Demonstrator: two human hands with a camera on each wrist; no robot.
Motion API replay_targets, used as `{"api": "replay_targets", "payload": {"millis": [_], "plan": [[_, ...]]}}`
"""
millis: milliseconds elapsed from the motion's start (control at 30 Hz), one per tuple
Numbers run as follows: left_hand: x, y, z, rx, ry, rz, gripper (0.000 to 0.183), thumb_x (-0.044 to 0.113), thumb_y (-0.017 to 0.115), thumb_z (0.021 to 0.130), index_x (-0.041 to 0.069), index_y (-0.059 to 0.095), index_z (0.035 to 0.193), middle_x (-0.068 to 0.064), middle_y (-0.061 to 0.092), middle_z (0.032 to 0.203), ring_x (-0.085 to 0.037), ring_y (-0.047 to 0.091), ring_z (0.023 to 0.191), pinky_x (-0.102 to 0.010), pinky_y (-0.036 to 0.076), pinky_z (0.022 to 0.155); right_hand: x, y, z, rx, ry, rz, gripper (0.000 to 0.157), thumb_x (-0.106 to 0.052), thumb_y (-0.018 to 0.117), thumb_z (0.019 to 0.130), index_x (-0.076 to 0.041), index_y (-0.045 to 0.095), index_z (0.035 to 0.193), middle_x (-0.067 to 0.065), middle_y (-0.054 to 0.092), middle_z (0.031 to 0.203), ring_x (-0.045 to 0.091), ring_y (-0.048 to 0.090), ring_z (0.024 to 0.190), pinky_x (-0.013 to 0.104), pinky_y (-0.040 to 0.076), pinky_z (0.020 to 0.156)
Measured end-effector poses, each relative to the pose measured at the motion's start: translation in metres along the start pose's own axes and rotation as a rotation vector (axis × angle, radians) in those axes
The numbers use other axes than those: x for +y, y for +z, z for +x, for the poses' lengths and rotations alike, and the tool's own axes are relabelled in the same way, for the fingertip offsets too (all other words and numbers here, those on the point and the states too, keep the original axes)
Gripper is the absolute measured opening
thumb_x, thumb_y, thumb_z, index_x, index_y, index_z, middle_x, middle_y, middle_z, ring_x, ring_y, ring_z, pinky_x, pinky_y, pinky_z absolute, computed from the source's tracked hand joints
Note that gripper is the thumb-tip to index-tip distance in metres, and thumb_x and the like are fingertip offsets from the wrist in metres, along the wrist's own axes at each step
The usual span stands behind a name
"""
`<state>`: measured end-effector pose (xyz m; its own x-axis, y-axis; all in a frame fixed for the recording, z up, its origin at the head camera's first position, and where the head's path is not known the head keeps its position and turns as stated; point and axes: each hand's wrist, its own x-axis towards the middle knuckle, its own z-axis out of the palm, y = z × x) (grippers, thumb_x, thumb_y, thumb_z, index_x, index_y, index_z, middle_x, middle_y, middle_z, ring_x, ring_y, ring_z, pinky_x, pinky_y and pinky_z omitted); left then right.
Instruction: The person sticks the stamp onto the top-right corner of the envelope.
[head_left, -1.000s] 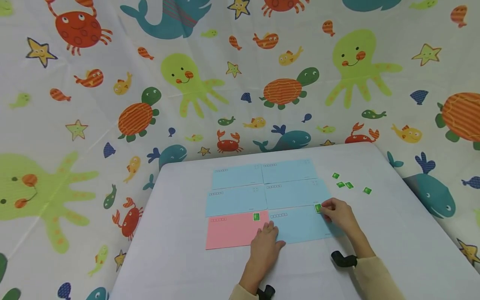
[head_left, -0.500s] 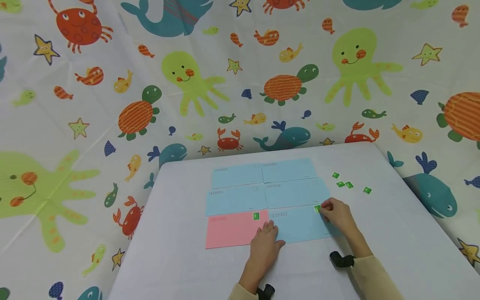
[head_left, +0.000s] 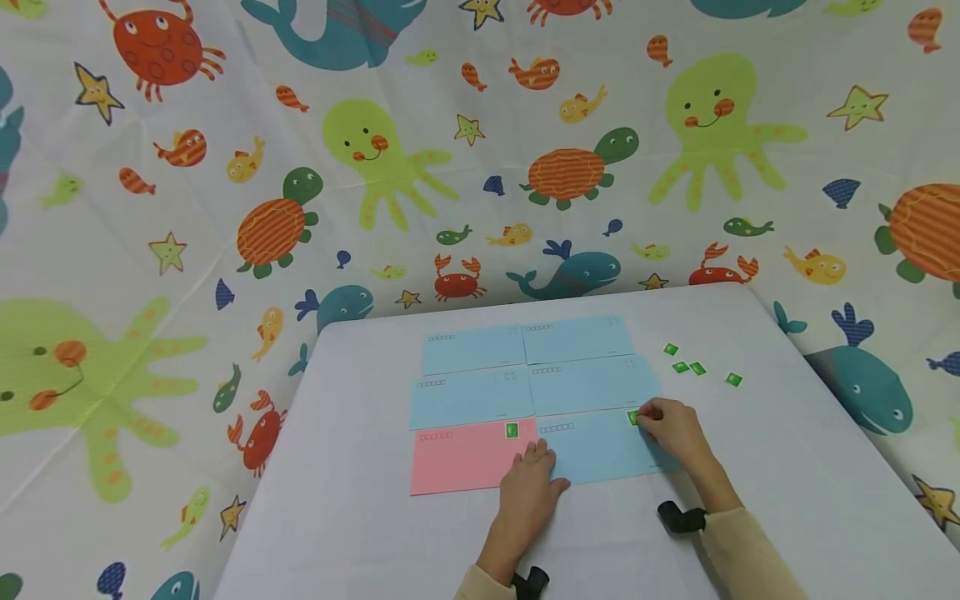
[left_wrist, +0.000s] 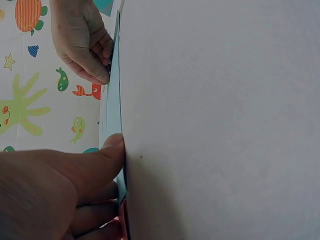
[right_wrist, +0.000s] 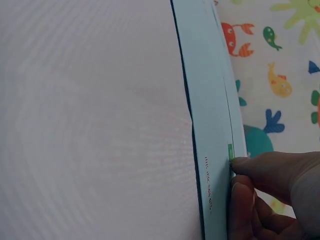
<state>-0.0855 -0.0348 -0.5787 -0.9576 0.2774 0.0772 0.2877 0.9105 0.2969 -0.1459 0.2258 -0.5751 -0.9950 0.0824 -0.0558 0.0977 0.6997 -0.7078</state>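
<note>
Right hand (head_left: 675, 429) and green stamp (head_left: 633, 417) edge slightly leftward

Compared with a second ago, the right hand and the stamp at its fingertips are a touch further left along the lower-right blue envelope (head_left: 592, 454), while the left hand (head_left: 527, 492) keeps its place.

The right hand is narrow, thumb and forefinger pinching the stamp by its right edge. That stamp is at the upper right corner of the lower-right blue envelope; whether its whole face lies flat cannot be told. In the right wrist view the thumb tip meets the green, with the other fingers curled below.

The left hand lies wide and relaxed, pressing down where the pink envelope (head_left: 457, 467) meets the lower-right blue one. Its fingers point away from the person, and its thumb sticks out to the right, on the blue envelope's near edge.

A second stamp (head_left: 512, 431) is on the pink envelope, near its upper right corner. Four more blue envelopes (head_left: 472, 400) fill the two rows beyond, two to a row. Four loose stamps (head_left: 698, 368) lie to the right of the envelopes on the white tabletop (head_left: 330, 500); two of them are just beside each other. Behind hangs a cloth (head_left: 420, 267) printed with sea animals.
</note>
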Motion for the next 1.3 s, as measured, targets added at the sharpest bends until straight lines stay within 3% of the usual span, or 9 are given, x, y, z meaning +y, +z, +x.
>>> {"api": "replay_targets", "payload": {"millis": [500,733,1000,1300], "plan": [[0.000,0.001,0.000,-0.004,-0.007,-0.007,0.048,0.034,0.075,0.088,0.008,0.068,0.128,-0.010,0.062,0.141,-0.026,0.059,0.133,-0.045,0.051,0.106,0.005,0.001,0.000,-0.012,-0.003,-0.037,0.016,-0.009,0.065,0.093,0.004,0.072,0.100,0.013,0.071,0.087,0.016,0.058,0.070,0.026,0.047,0.061],[0.001,0.000,-0.001,-0.007,-0.006,-0.024,0.048,0.032,0.075,0.089,0.007,0.068,0.128,-0.011,0.062,0.141,-0.026,0.058,0.133,-0.045,0.051,0.106,0.004,0.000,-0.003,-0.007,0.006,-0.005,0.016,-0.010,0.065,0.094,0.003,0.071,0.101,0.013,0.071,0.087,0.015,0.057,0.068,0.024,0.046,0.059],[-0.001,0.003,0.000,0.011,-0.004,-0.023,0.048,0.032,0.076,0.088,0.007,0.068,0.128,-0.011,0.062,0.140,-0.026,0.059,0.133,-0.045,0.050,0.106,0.009,-0.003,-0.002,0.011,0.008,0.034,0.018,-0.013,0.064,0.096,0.002,0.068,0.105,0.011,0.069,0.086,0.015,0.058,0.069,0.023,0.047,0.059],[-0.001,0.003,0.000,0.011,-0.012,-0.049,0.048,0.032,0.076,0.088,0.006,0.068,0.128,-0.011,0.062,0.140,-0.025,0.058,0.133,-0.044,0.049,0.108,0.018,-0.017,0.002,0.067,0.063,0.037,0.026,-0.016,0.060,0.098,0.005,0.063,0.112,0.020,0.068,0.099,0.020,0.062,0.078,0.022,0.051,0.064]]}}
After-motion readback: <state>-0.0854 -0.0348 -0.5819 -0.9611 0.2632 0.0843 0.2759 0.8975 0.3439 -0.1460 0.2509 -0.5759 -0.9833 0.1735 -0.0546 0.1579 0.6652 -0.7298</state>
